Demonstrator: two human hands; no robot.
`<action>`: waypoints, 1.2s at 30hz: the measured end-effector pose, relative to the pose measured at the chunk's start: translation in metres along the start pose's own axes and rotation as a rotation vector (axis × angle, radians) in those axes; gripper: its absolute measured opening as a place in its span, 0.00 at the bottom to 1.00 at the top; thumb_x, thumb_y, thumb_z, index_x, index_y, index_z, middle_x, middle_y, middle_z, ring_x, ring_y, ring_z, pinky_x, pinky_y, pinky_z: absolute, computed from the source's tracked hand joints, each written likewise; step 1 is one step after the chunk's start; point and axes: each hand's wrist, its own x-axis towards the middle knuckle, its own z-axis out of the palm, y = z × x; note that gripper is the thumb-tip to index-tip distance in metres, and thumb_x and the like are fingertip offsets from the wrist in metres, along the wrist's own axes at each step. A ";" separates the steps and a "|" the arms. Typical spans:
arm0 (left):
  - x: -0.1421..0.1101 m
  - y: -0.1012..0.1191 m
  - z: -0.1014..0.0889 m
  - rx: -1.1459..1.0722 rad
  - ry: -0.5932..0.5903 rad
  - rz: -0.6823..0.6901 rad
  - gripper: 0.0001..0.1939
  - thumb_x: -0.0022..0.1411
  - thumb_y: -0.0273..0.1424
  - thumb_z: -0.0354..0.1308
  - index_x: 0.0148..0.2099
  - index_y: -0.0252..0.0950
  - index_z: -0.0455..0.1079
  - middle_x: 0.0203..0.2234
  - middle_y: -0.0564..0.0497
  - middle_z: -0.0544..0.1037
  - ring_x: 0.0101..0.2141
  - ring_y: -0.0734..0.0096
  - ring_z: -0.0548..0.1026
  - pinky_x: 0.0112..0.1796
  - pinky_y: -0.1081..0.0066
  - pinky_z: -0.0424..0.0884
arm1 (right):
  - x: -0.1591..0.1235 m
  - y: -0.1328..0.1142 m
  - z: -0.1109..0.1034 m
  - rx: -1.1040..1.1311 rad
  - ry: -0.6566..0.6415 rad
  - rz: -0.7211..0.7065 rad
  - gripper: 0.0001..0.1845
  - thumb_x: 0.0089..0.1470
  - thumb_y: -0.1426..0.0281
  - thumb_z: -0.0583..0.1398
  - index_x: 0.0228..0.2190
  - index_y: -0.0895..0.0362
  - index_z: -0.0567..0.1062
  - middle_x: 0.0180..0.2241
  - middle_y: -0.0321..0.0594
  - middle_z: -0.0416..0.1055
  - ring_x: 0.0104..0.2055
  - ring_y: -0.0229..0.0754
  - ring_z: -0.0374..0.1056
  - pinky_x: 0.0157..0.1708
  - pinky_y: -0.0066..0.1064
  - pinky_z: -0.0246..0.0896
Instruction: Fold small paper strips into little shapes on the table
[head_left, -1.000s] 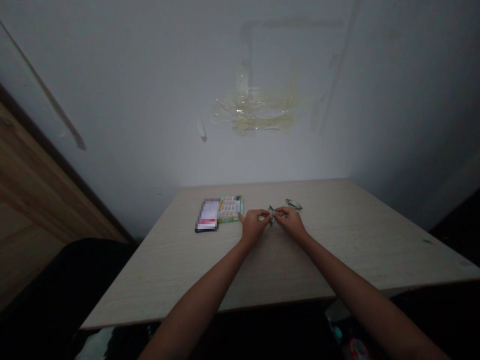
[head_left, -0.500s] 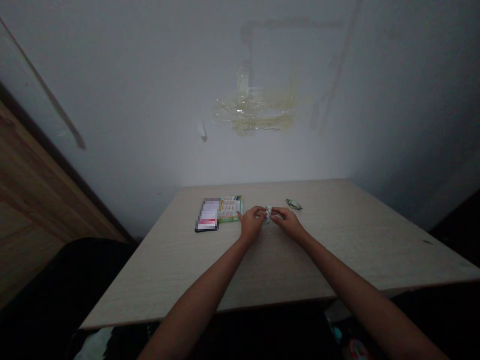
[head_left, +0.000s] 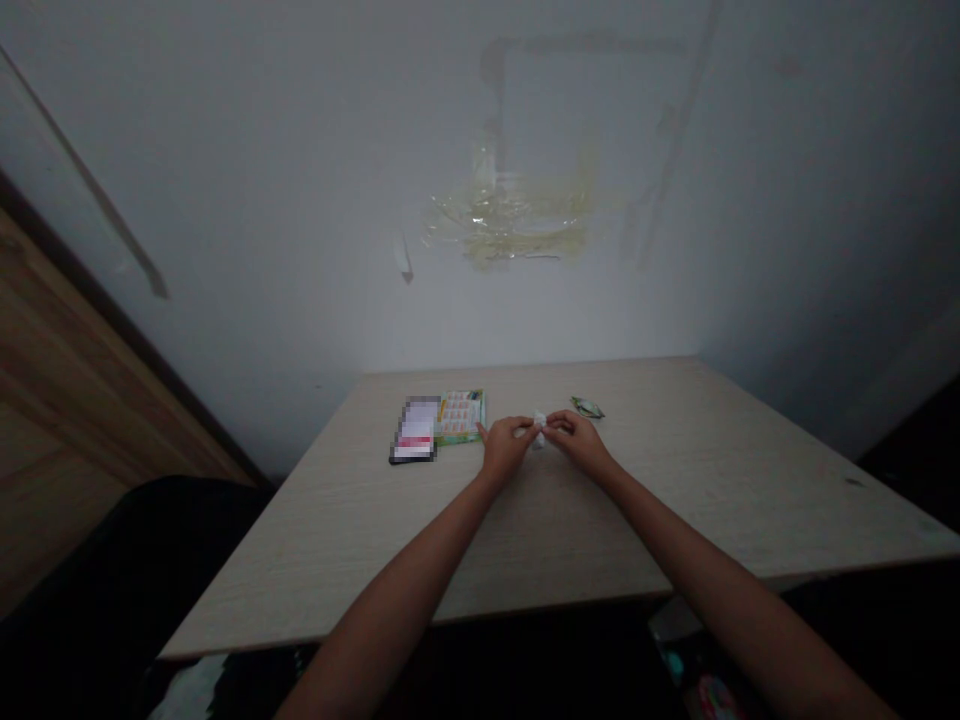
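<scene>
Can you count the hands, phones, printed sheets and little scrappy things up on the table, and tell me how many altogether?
Hands: 2, left hand and right hand
Phones: 1, the blurred phone
Printed sheets: 1, the green-edged sheet
Little things: 2, the white piece and green piece
Total: 6
</scene>
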 end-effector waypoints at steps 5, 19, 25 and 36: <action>0.001 0.000 -0.002 -0.054 0.035 -0.002 0.08 0.61 0.37 0.60 0.39 0.43 0.79 0.38 0.52 0.84 0.44 0.60 0.78 0.62 0.38 0.26 | 0.001 0.001 0.000 0.041 -0.028 0.013 0.21 0.46 0.57 0.67 0.39 0.57 0.76 0.35 0.45 0.78 0.39 0.46 0.74 0.45 0.41 0.68; 0.003 -0.004 0.001 0.074 0.072 -0.006 0.07 0.60 0.35 0.59 0.36 0.42 0.79 0.43 0.49 0.82 0.52 0.56 0.72 0.61 0.37 0.31 | 0.002 -0.006 -0.006 -0.193 -0.123 -0.058 0.19 0.51 0.54 0.59 0.30 0.58 0.78 0.27 0.39 0.73 0.31 0.43 0.66 0.34 0.32 0.60; 0.005 -0.004 0.000 0.084 0.045 -0.004 0.07 0.60 0.33 0.58 0.33 0.42 0.78 0.45 0.50 0.81 0.55 0.54 0.69 0.62 0.38 0.35 | 0.003 -0.007 -0.005 -0.171 -0.121 -0.070 0.18 0.51 0.54 0.59 0.25 0.56 0.76 0.26 0.38 0.71 0.32 0.43 0.65 0.34 0.31 0.59; 0.009 -0.007 0.001 0.093 0.015 -0.032 0.07 0.59 0.33 0.59 0.34 0.43 0.79 0.48 0.51 0.80 0.57 0.54 0.67 0.62 0.37 0.36 | 0.004 -0.009 -0.006 -0.129 -0.170 -0.057 0.15 0.50 0.57 0.60 0.22 0.55 0.75 0.26 0.38 0.71 0.34 0.44 0.66 0.39 0.33 0.61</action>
